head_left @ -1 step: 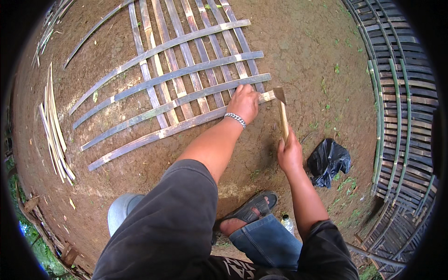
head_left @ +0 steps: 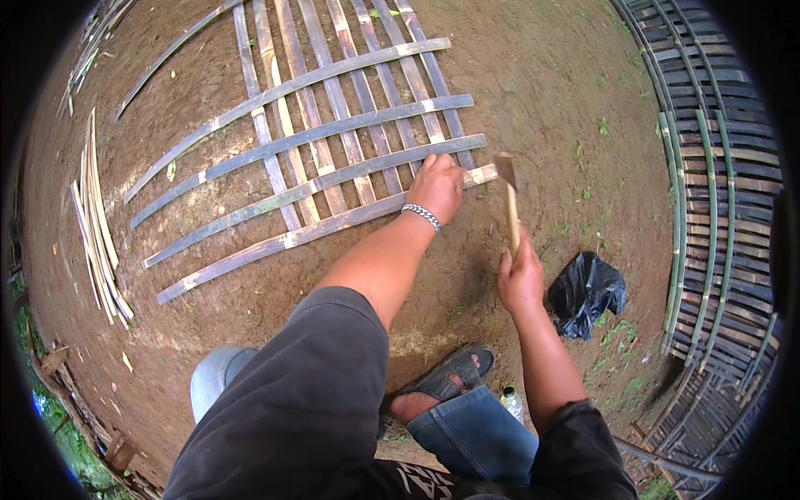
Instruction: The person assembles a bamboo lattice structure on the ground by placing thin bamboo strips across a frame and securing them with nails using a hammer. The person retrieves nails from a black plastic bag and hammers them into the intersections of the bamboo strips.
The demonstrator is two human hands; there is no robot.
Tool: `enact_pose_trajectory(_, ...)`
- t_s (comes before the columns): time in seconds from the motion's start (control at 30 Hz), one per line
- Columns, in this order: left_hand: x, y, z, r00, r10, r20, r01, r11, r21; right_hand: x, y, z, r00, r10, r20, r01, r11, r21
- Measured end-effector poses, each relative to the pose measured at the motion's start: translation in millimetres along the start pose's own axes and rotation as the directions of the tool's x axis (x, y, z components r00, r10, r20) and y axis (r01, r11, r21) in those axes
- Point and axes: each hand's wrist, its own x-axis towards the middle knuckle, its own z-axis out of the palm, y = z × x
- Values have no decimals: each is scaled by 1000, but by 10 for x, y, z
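My left hand (head_left: 437,187), a chain bracelet at its wrist, is closed on the nearest bamboo slat (head_left: 292,237), close to its right end. What its fingertips pinch there is hidden. This slat lies across the near ends of several lengthwise slats (head_left: 340,108) of a bamboo lattice on the ground. In my right hand (head_left: 521,279), closed round the wooden handle, is a hammer (head_left: 511,200) with a dark metal head. The head stands just beyond the slat's pale right end; its exact shape is blurred.
A crumpled black plastic bag (head_left: 587,292) lies right of my right hand. By my sandalled foot (head_left: 450,375) stands a clear bottle (head_left: 512,402). Thin bamboo strips (head_left: 97,233) lie at the left, and a large slatted bamboo panel (head_left: 717,208) runs along the right.
The hammer head has shifted slightly to the right, with my right hand moving along a little. My left hand stays in place on the slat.
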Motion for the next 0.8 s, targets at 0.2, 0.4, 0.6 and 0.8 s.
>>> enact_pose_trajectory(0.2, -51, -73, -22, 999, 11, -42, -11, 1000, 9, -43, -81, 104, 997, 47, 58, -47, 999, 6)
enact_pose_trajectory(0.4, -136, -47, -32, 999, -2, -52, 2, 1000, 0, -120, -167, 55, 980, -111, -162, 132, 983, 125)
enact_pose_trajectory(0.6, -28, -2, 9, 1000, 0, 0, 0, 1000, 3, -25, 3, 82, 987, 111, 118, -105, 993, -59)
enact_pose_trajectory(0.8, -37, -54, -29, 997, -10, -79, 9, 1000, -11, -10, -229, 40, 982, -128, -136, 145, 982, 124)
